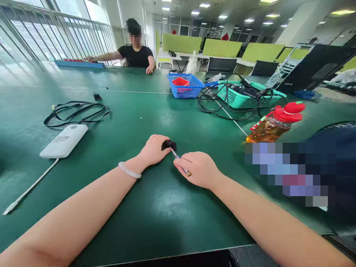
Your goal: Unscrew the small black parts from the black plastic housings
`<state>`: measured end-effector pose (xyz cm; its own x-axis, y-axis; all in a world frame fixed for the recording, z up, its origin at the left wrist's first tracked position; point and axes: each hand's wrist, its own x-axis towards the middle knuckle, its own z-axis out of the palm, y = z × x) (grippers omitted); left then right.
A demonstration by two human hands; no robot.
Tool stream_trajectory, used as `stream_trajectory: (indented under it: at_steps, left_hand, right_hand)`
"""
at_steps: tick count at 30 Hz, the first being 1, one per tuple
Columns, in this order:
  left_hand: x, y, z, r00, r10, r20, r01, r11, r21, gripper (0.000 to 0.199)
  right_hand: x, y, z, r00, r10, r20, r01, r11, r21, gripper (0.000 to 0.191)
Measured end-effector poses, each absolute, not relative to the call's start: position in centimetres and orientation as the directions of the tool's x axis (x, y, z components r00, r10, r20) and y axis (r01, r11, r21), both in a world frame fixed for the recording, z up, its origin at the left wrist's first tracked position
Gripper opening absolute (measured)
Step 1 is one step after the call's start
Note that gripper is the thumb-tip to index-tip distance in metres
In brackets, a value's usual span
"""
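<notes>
My left hand (155, 149), with a pale bangle (129, 170) at the wrist, grips a small black block-like part (172, 144) on the green table. Its exact kind does not show. In my right hand (198, 168) is a slim silvery screwdriver (177, 157) with a brownish rounded end. The fingers pinch it around the handle, and its thin tip points up and left, meeting the near side of the black part. The two hands are close together but apart. My left fingertips are partly hidden behind the part.
Left lie a white power bank (65, 141) with a cable and a looped black cord (78, 111). Beyond are a blue basket (185, 92) and a green basket (236, 99) of cables. At right are a red-capped bottle (278, 124) and dark fabric (333, 159). A person (136, 55) sits opposite.
</notes>
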<state>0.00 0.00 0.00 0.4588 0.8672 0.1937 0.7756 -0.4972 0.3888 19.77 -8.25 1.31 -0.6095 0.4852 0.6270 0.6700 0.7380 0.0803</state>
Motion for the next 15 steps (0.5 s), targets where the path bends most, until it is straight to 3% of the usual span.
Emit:
stream_trajectory:
  at_steps: [15]
  left_hand:
    - [-0.17,0.10,-0.40,0.473,0.849,0.236,0.748,-0.529,0.402,0.027]
  right_hand:
    - [19.87,-8.18,1.39,-0.626,0.497,0.600,0.662,0.746,0.072,0.023]
